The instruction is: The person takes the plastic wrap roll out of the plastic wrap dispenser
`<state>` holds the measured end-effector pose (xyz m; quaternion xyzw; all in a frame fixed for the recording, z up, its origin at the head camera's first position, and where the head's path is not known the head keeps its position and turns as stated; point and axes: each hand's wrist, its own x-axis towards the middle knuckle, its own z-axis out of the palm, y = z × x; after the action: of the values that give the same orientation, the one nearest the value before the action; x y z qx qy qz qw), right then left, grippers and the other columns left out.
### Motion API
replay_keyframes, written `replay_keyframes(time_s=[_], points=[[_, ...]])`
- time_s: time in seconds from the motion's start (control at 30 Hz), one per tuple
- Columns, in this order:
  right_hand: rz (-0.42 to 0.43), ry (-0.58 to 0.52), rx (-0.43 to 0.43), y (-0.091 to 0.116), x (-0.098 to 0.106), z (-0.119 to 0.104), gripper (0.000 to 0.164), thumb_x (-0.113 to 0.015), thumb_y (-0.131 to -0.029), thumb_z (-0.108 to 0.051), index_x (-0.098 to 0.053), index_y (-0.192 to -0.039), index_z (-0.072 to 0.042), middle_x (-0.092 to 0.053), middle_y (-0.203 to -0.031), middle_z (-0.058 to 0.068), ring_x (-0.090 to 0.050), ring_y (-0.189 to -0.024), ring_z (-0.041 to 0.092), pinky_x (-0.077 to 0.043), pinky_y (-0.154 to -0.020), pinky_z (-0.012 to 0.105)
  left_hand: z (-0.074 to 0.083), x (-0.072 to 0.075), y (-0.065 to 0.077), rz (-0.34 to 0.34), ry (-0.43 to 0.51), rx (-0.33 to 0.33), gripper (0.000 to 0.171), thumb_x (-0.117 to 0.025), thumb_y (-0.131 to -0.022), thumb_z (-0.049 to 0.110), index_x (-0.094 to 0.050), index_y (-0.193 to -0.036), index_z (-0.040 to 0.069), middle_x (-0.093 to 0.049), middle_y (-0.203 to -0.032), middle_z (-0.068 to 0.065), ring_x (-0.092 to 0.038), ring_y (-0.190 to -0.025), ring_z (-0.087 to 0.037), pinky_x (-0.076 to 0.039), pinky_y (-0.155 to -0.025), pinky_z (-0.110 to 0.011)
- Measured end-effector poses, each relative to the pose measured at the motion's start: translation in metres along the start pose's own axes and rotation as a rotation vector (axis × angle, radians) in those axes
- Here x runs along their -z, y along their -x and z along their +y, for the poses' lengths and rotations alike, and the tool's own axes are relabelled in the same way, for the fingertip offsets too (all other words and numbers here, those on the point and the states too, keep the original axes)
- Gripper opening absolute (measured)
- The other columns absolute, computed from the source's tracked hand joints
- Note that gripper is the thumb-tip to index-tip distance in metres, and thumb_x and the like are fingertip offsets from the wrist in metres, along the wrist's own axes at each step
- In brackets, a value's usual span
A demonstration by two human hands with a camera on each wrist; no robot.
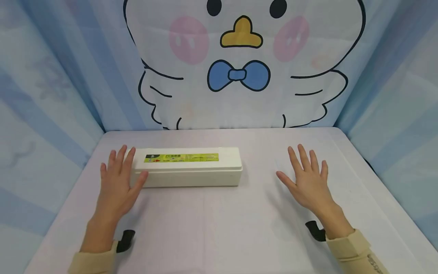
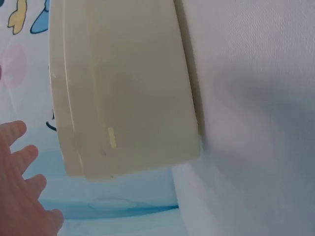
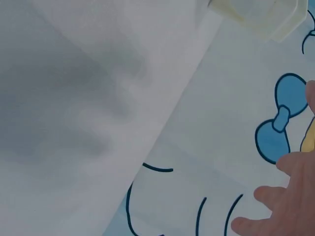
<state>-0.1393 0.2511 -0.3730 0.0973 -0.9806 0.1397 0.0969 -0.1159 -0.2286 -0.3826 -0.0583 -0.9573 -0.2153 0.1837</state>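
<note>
A long cream-white box [image 1: 191, 178] with a lid and a yellow-green printed label [image 1: 181, 158] lies toward the back of the table, left of the middle. My left hand [image 1: 118, 186] is spread at its left end, fingers straight and holding nothing; whether it touches the box I cannot tell from the head view. In the left wrist view the box [image 2: 128, 88] shows a gap from the fingers [image 2: 24, 160]. Off to the right, my right hand [image 1: 309, 186] hovers with fingers spread, well apart from the box. The box's end [image 3: 266, 14] appears at the top of the right wrist view.
A white cloth covers the table [image 1: 219, 228]. Behind it hangs a curtain [image 1: 239, 106] with a cartoon figure wearing a blue bow tie. Blue-and-white curtains [image 1: 393, 114] line both sides. Dark curved pieces [image 1: 126, 241] stick out at both wrists by the beige sleeves.
</note>
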Motion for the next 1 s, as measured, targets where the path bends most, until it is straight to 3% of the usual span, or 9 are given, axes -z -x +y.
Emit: replay_keyframes(time_s=[0.23,0.57,0.8,1.0], points=[[0.014,-0.035,0.006,-0.006,-0.002,-0.007,0.087,-0.053,-0.1,-0.056,-0.014,-0.163,-0.009,-0.008,-0.166,0.023,-0.006,-0.147,0.052,0.001,-0.111,0.074,-0.009,0.002,0.002,0.053,0.06,0.002,0.075,-0.047,-0.104,0.047,-0.02,-0.161,0.006,-0.015,-0.165,-0.02,-0.002,-0.152,-0.039,0.004,-0.118,-0.061],[-0.018,-0.069,0.014,-0.02,-0.002,-0.024,0.091,-0.055,-0.098,-0.059,-0.012,-0.163,-0.013,-0.005,-0.167,0.019,-0.006,-0.147,0.054,-0.006,-0.109,0.076,-0.014,-0.001,0.006,0.113,0.151,0.039,0.075,-0.055,-0.102,0.038,-0.019,-0.162,0.011,-0.016,-0.165,-0.017,-0.008,-0.151,-0.038,0.0,-0.119,-0.059],[-0.006,-0.079,0.036,-0.026,-0.004,-0.032,0.089,-0.057,-0.097,-0.057,-0.014,-0.163,-0.014,-0.008,-0.167,0.018,-0.008,-0.146,0.053,-0.009,-0.109,0.074,-0.017,0.0,0.002,0.092,0.21,0.11,0.078,-0.057,-0.102,0.035,-0.014,-0.163,0.014,-0.012,-0.166,-0.016,-0.012,-0.15,-0.038,-0.018,-0.113,-0.069],[-0.006,-0.107,0.048,-0.033,-0.008,-0.041,0.09,-0.056,-0.097,-0.058,-0.014,-0.163,-0.013,-0.009,-0.167,0.017,-0.009,-0.147,0.052,-0.01,-0.11,0.074,-0.019,-0.005,-0.001,0.1,0.317,0.191,0.079,-0.056,-0.102,0.035,-0.012,-0.163,0.01,-0.011,-0.166,-0.018,-0.013,-0.15,-0.04,-0.014,-0.114,-0.068]])
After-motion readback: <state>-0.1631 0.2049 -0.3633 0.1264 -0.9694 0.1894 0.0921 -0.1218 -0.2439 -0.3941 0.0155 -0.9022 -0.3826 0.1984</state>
